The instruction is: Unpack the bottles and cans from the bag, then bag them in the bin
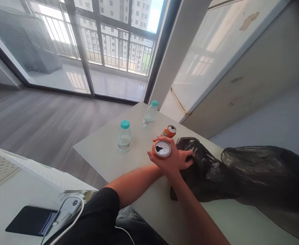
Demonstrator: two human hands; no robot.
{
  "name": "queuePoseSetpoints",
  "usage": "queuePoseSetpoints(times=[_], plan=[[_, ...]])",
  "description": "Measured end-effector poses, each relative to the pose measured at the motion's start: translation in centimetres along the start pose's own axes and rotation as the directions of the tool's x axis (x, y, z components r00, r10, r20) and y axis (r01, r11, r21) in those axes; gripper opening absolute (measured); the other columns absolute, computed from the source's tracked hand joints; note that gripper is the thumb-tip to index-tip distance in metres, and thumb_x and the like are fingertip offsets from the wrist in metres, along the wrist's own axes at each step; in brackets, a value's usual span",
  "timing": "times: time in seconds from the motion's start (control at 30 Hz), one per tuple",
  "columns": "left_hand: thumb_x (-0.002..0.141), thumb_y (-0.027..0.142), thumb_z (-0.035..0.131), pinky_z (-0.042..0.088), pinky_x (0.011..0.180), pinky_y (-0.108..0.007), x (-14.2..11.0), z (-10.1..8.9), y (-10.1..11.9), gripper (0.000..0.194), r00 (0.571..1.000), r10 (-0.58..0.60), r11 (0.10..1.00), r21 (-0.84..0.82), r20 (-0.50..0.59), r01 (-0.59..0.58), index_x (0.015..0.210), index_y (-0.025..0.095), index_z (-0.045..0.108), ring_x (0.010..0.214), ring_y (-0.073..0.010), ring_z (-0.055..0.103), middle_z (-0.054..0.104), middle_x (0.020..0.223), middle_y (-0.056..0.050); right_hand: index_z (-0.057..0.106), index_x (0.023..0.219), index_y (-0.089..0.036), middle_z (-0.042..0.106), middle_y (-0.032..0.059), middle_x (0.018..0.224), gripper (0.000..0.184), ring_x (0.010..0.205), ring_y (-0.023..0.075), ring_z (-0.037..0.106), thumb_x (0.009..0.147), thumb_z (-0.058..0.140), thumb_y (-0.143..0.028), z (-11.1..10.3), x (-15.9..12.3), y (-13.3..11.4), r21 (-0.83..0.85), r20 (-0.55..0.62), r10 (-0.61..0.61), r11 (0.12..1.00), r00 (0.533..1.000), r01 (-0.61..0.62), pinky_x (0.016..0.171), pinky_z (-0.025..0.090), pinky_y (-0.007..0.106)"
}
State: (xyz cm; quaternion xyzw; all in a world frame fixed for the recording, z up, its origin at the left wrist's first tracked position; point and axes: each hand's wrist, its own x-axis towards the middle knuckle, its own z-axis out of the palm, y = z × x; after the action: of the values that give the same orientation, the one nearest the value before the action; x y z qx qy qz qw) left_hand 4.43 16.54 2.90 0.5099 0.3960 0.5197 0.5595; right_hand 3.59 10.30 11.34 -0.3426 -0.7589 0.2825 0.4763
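Observation:
My arms cross over the white table. My right hand (170, 154) is wrapped around an opened orange drink can (162, 149), held upright with its silver top facing me. Reaching beneath it to the right, my left hand (185, 159) has its fingers closed on the edge of a black plastic bag (208, 173); part of this hand is hidden behind my right. Just beyond the held can stands a second opened orange can (169, 131). Two clear plastic bottles with teal caps stand farther left, a nearer bottle (124, 137) and a farther bottle (150, 114).
The black bag stretches across the right side of the white table (98, 146). A fridge (216, 75) stands behind the table's far edge. At lower left, another white surface (9, 200) holds a dark flat object (33, 220) and a white power strip (73, 204) with cables.

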Motion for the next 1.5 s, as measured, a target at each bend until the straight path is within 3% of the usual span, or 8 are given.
queuePoseSetpoints(times=[0.13, 0.2, 0.8, 0.93, 1.03, 1.23, 1.37, 1.5], plan=[[0.087, 0.023, 0.061, 0.047, 0.075, -0.032, -0.2, 1.0, -0.6, 0.016, 0.903, 0.164, 0.761, 0.532, 0.397, -0.372, 0.101, 0.024, 0.068, 0.094, -0.0249, 0.071, 0.075, 0.1, -0.006, 0.064, 0.111, -0.026, 0.062, 0.0088, 0.118, 0.057, 0.115, 0.0312, 0.059, 0.063, 0.093, -0.038, 2.6, 0.3, 1.2, -0.132, 0.1, 0.072, 0.99, 0.992, -0.058, 0.105, 0.049, 0.049], [0.092, 0.025, 0.056, 0.044, 0.067, -0.03, -0.3, 0.9, -0.7, 0.018, 0.85, 0.205, 0.631, 0.598, 0.486, -0.494, 0.106, 0.023, 0.066, 0.092, -0.0225, 0.072, 0.076, 0.107, -0.006, 0.064, 0.11, -0.025, 0.061, 0.0075, 0.113, 0.058, 0.108, 0.0286, 0.06, 0.062, 0.094, -0.04, 3.2, 0.3, 1.7, -0.129, 0.125, 0.111, 0.987, 0.986, -0.095, 0.1, 0.051, 0.045], [0.096, 0.025, 0.052, 0.047, 0.066, -0.026, -0.9, 1.0, 0.3, 0.023, 0.822, 0.194, 0.506, 0.663, 0.536, -0.552, 0.115, 0.022, 0.065, 0.089, -0.0171, 0.073, 0.076, 0.11, -0.002, 0.062, 0.112, -0.024, 0.063, 0.0042, 0.112, 0.055, 0.105, 0.0242, 0.062, 0.066, 0.092, -0.034, 2.6, -1.6, 1.9, -0.228, 0.162, 0.281, 0.943, 0.946, -0.241, 0.096, 0.052, 0.038], [0.094, 0.023, 0.055, 0.047, 0.068, -0.026, -1.0, 1.3, 0.2, 0.024, 0.818, 0.191, 0.509, 0.658, 0.543, -0.555, 0.116, 0.022, 0.065, 0.089, -0.0171, 0.072, 0.076, 0.108, -0.002, 0.056, 0.135, -0.023, 0.062, 0.01, 0.128, 0.09, 0.121, 0.0315, 0.059, 0.057, 0.098, -0.039, 1.7, -2.1, 1.4, -0.267, 0.224, 0.346, 0.921, 0.911, -0.284, 0.106, 0.05, 0.047], [0.092, 0.019, 0.056, 0.048, 0.07, -0.026, -1.0, 1.2, 0.3, 0.022, 0.805, 0.206, 0.505, 0.643, 0.557, -0.575, 0.113, 0.02, 0.066, 0.087, -0.0165, 0.069, 0.074, 0.103, -0.003, 0.046, 0.148, -0.023, 0.058, 0.0132, 0.139, 0.103, 0.128, 0.0328, 0.057, 0.06, 0.097, -0.041, -1.0, -3.6, 0.1, -0.247, 0.246, 0.295, 0.94, 0.923, -0.234, 0.109, 0.05, 0.049], [0.096, 0.023, 0.058, 0.046, 0.067, -0.027, -2.3, 2.0, 3.0, 0.01, 0.672, 0.205, 0.362, 0.583, 0.712, -0.728, 0.098, 0.019, 0.067, 0.094, -0.0188, 0.061, 0.069, 0.095, -0.004, 0.063, 0.121, -0.024, 0.068, 0.0096, 0.121, 0.026, 0.115, 0.0258, 0.063, 0.096, 0.068, -0.024, -11.7, -9.4, 0.2, -0.492, -0.112, -0.041, 0.87, 0.993, -0.019, 0.103, 0.053, 0.044], [0.087, 0.018, 0.062, 0.044, 0.061, -0.029, -3.9, 3.0, 6.0, 0.014, 0.582, 0.067, 0.254, 0.55, 0.811, -0.796, 0.1, 0.021, 0.066, 0.092, -0.0198, 0.063, 0.069, 0.098, -0.005, 0.054, 0.145, -0.025, 0.061, 0.0109, 0.142, 0.044, 0.128, 0.028, 0.059, 0.102, 0.053, -0.019, -19.6, -14.3, 3.8, -0.739, -0.176, -0.006, 0.661, 0.984, -0.128, 0.111, 0.048, 0.05], [0.085, 0.014, 0.06, 0.036, 0.056, -0.032, -6.0, 1.5, 7.6, 0.011, 0.593, -0.139, 0.238, 0.608, 0.793, -0.758, 0.091, 0.023, 0.063, 0.072, -0.0173, 0.064, 0.069, 0.085, -0.001, 0.047, 0.154, -0.027, 0.057, 0.008, 0.15, 0.049, 0.133, 0.0259, 0.057, 0.105, 0.047, -0.024, -23.2, -20.1, 7.3, -0.8, -0.126, 0.158, 0.568, 0.979, -0.194, 0.107, 0.052, 0.045]])
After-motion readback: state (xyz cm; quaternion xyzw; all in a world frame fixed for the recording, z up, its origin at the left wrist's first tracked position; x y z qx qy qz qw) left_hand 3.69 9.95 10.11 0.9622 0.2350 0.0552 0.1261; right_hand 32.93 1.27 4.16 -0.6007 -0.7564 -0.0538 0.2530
